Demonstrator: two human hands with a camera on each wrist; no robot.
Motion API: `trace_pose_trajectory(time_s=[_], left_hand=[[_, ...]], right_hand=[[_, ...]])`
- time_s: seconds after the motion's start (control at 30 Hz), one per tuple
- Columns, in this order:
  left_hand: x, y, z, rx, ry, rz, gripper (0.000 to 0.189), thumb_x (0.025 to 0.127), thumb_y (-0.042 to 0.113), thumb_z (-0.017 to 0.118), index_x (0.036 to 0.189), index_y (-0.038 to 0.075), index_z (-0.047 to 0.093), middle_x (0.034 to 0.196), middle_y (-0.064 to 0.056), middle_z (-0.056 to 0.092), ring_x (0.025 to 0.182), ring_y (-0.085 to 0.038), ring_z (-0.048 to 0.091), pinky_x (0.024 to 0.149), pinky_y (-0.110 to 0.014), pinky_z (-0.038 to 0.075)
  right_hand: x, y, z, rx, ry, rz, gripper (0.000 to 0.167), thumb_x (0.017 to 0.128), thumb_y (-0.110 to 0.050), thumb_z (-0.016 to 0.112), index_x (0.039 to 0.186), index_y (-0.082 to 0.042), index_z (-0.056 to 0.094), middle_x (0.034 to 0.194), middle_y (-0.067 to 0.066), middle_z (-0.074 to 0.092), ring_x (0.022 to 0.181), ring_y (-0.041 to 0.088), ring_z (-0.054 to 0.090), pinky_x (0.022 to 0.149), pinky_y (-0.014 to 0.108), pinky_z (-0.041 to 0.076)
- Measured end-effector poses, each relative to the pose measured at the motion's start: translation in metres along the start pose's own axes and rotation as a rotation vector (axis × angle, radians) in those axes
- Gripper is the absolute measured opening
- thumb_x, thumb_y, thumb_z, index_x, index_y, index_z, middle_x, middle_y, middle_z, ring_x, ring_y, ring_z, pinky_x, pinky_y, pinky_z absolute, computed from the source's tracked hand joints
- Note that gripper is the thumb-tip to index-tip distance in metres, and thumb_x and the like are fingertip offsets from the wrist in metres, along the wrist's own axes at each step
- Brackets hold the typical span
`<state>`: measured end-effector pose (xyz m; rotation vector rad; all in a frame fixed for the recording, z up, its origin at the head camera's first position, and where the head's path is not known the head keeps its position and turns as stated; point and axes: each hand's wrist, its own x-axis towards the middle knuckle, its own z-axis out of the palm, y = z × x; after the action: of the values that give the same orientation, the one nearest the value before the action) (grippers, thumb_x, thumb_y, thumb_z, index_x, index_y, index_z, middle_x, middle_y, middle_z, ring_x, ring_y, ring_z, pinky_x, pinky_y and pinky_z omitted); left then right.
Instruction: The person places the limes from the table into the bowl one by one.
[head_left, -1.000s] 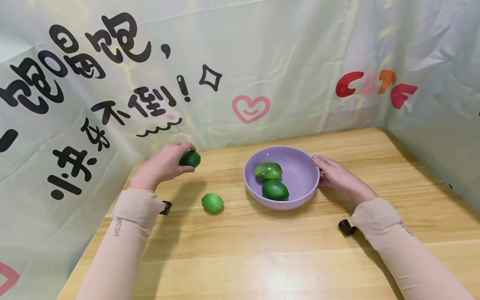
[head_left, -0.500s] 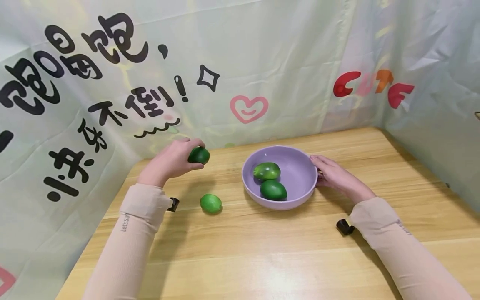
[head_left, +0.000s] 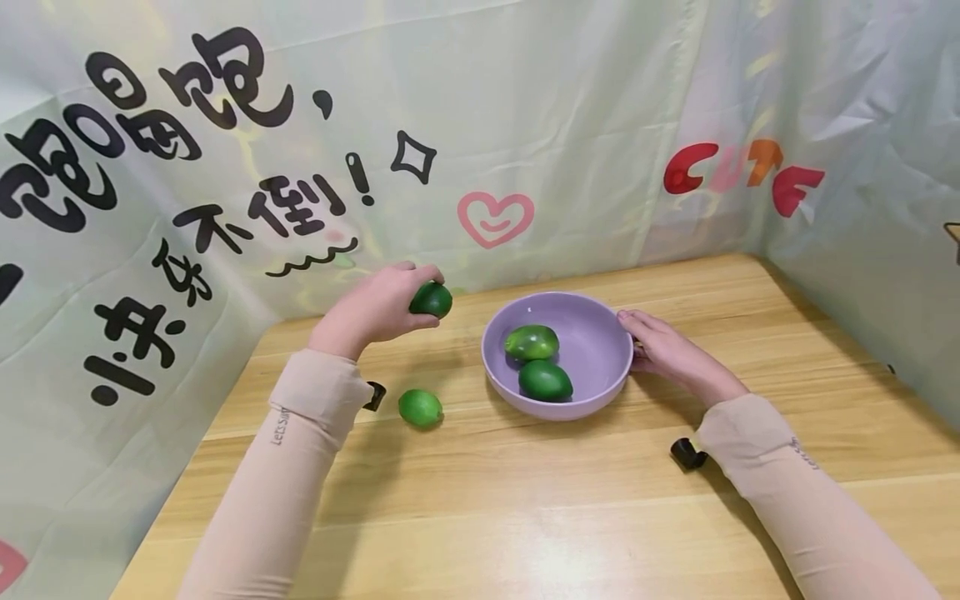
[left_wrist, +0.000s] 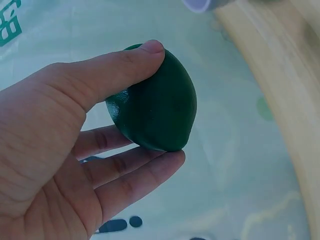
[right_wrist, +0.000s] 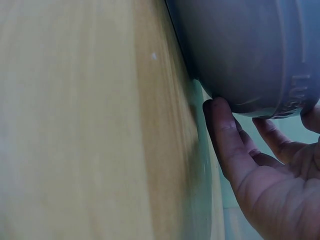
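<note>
My left hand [head_left: 390, 302] holds a dark green, lime-shaped fruit [head_left: 432, 301] in the air above the back left of the table. In the left wrist view the thumb lies across one side of the fruit [left_wrist: 162, 107], with fingers supporting the opposite side. My right hand [head_left: 671, 350] rests against the right side of a purple bowl [head_left: 600, 354], fingers spread on its outer wall and fingertips at the rim. Inside the bowl sit a mottled green fruit [head_left: 532, 342] and a dark green fruit [head_left: 545, 381]. A bright green lime [head_left: 421, 408] lies on the table left of the bowl.
The wooden table [head_left: 480, 517] is bordered by a pale printed curtain [head_left: 585, 125] at the back and both sides. Black wrist devices show at the left cuff [head_left: 373, 396] and the right cuff [head_left: 687, 454].
My left hand has carried the dark green fruit to the right and slightly back, closer to the bowl. The right hand keeps its place at the bowl's side.
</note>
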<state>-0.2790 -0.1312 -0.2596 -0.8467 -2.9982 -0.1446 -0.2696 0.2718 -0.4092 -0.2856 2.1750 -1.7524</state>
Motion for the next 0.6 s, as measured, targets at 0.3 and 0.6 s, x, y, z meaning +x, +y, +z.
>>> trace_pose_trajectory(time_s=[0.3,0.6], left_hand=[[0.016,0.024,-0.001,0.019,-0.018,0.037,0.050,0.094,0.029,0.085,0.137,0.016,0.063,0.124,-0.015,0.067,0.109,-0.033,0.066,0.097,-0.048,0.057],[0.028,0.046,0.001,0.050,-0.043,0.094,0.049,0.095,0.028,0.084,0.137,0.015,0.062,0.121,-0.013,0.066,0.108,-0.030,0.065,0.098,-0.044,0.057]], right_hand=[[0.000,-0.002,-0.001,-0.015,-0.016,-0.018,0.070,0.119,-0.041,0.022,0.166,0.011,0.015,0.167,0.039,0.025,0.155,0.057,0.031,0.119,0.054,0.046],[0.000,-0.002,0.000,-0.007,-0.012,0.008,0.071,0.119,-0.041,0.024,0.166,0.011,0.014,0.170,0.038,0.021,0.157,0.057,0.027,0.120,0.054,0.042]])
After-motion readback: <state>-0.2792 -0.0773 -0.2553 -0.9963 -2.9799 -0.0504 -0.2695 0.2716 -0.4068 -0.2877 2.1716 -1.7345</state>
